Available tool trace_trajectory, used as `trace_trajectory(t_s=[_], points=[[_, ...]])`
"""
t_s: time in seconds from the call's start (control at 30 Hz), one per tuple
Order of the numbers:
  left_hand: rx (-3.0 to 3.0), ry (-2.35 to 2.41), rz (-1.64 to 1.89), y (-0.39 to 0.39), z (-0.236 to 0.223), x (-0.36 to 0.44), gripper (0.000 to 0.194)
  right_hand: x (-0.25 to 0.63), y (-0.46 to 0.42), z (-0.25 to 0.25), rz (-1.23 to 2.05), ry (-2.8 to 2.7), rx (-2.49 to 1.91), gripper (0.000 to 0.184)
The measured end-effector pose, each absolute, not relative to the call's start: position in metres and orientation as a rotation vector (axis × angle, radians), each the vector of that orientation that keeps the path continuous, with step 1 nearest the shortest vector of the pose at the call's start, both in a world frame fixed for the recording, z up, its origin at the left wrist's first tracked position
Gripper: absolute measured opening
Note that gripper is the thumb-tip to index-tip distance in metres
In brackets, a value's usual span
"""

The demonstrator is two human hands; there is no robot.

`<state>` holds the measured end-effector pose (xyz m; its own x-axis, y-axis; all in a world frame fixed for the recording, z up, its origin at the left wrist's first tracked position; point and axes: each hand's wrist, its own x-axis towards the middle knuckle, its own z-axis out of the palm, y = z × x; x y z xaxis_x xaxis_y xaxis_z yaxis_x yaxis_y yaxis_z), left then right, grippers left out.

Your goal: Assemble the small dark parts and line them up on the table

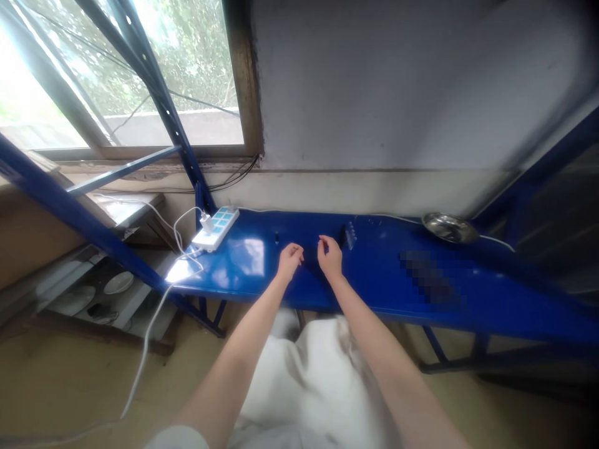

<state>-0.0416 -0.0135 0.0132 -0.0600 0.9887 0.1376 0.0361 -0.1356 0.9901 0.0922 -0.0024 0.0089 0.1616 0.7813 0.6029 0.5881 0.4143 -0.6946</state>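
Observation:
Both my arms reach out over a glossy blue metal shelf (pixel 384 280). My left hand (pixel 290 258) hovers at the shelf's middle with its fingers curled and pinched together; whatever is in them is too small to make out. My right hand (pixel 330 254) sits close beside it, fingers bent in a pinch as well. Just past my right hand lie a small dark part (pixel 342 236) and a short row of tiny pieces (pixel 352 234). A single small dark piece (pixel 276 237) lies left of my left hand.
A white power strip (pixel 216 228) with a plugged charger and white cable lies at the shelf's left end. A metal bowl (pixel 449 227) sits at the far right. Blue rack struts cross the window at left. Round discs lie on the lower left.

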Motion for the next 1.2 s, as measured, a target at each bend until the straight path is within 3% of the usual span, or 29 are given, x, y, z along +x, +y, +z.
trace_trajectory(t_s=[0.3,0.5,0.57,0.8,1.07,1.2], points=[[1.353,1.336,1.61,-0.02,0.016,-0.042,0.016,0.091,-0.005,0.006,0.113,-1.597,-1.218,0.031],[1.227,1.677,1.885,-0.004,0.03,-0.068,0.033,0.092,-0.008,0.005,0.189,-1.617,-1.209,0.032],[1.419,1.767,1.796,0.003,0.036,-0.081,0.035,0.092,-0.009,0.005,0.203,-1.624,-1.212,0.033],[2.236,1.889,0.996,0.021,0.046,-0.111,0.048,0.092,-0.01,0.007,0.236,-1.654,-1.227,0.033],[2.412,1.88,0.545,0.039,0.045,-0.118,0.03,0.092,-0.009,0.005,0.229,-1.661,-1.221,0.034],[2.279,1.871,0.608,0.045,0.042,-0.119,0.015,0.092,-0.009,0.005,0.209,-1.662,-1.213,0.033]])
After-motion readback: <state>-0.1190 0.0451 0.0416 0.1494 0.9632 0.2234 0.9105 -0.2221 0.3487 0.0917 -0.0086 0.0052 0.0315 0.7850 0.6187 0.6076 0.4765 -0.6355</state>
